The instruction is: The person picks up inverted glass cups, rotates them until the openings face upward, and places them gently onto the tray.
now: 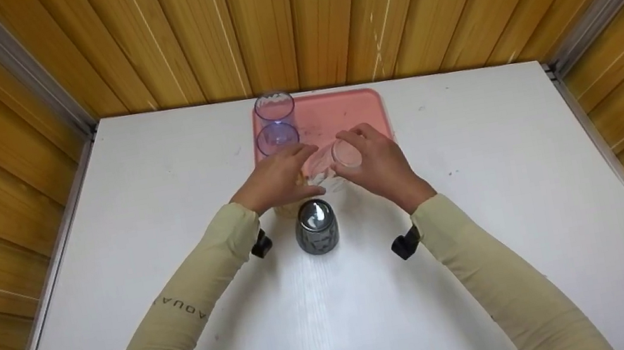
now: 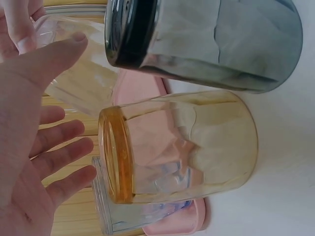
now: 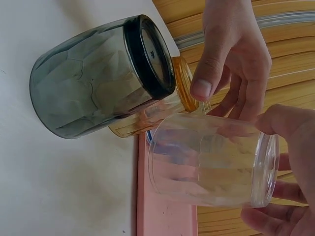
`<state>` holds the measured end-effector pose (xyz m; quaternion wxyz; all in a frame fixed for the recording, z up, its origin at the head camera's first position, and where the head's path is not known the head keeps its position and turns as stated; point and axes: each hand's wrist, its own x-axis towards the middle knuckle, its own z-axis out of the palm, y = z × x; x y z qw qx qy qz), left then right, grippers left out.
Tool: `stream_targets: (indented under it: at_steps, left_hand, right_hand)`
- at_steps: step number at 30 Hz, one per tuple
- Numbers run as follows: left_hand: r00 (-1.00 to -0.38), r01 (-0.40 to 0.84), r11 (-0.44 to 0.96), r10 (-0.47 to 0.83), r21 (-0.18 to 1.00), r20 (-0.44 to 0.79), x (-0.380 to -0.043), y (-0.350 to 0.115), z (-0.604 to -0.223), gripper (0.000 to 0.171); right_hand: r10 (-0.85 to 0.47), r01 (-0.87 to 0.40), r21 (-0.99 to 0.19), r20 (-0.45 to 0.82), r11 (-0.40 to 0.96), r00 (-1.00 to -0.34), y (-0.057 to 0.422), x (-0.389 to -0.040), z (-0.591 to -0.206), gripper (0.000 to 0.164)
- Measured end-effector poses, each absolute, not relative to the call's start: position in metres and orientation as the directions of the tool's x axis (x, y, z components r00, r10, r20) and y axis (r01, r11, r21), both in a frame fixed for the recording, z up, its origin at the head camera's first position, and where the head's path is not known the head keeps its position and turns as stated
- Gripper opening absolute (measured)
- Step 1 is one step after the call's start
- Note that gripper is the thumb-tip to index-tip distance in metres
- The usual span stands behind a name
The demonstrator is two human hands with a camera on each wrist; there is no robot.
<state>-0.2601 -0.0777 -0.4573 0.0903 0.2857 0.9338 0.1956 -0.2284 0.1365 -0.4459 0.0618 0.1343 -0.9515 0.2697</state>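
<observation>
My right hand (image 1: pixel 376 157) grips a clear faceted glass (image 3: pixel 211 162) around its thick base, mouth tipped down. The glass hangs over the front of the pink tray (image 1: pixel 339 109). My left hand (image 1: pixel 278 181) is held with fingers spread and nothing in them, just left of that glass. Under the left hand, an amber glass (image 2: pixel 197 147) stands upside down, mostly hidden in the head view. Nearer me, a dark grey glass (image 1: pixel 317 228) also stands upside down on the white table.
Two blue-tinted glasses (image 1: pixel 278 137) stand along the left side of the tray. The white table (image 1: pixel 170 174) extends to both sides, with a wood-panelled wall (image 1: pixel 260 24) behind its far edge.
</observation>
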Motion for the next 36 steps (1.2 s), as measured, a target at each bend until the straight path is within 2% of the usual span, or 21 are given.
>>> stream_targets:
  at_steps: [7,15,24,36]
  left_hand:
    - [-0.817,0.519,0.759,0.575,0.393,-0.033,-0.2591,-0.0785,-0.4589,0.09]
    - [-0.813,0.534,0.746,0.582,0.398,0.001,-0.2579,-0.0782,-0.4608,0.093]
    - [-0.824,0.51,0.754,0.566,0.413,-0.014,-0.2576,-0.08,-0.4628,0.097]
    - [-0.828,0.518,0.747,0.56,0.418,0.026,-0.2599,-0.0786,-0.4645,0.107]
  right_hand:
    - [-0.231,-0.348,-0.497,0.283,0.795,-0.931,0.1399,-0.2296,-0.4472,0.052]
    - [-0.205,-0.324,-0.52,0.273,0.79,-0.94,0.1418,-0.2299,-0.4476,0.051]
    - [-0.215,-0.353,-0.507,0.312,0.786,-0.926,0.1445,-0.228,-0.4477,0.05]
    - [-0.202,-0.366,-0.584,0.327,0.725,-0.923,0.1469,-0.2253,-0.4476,0.047]
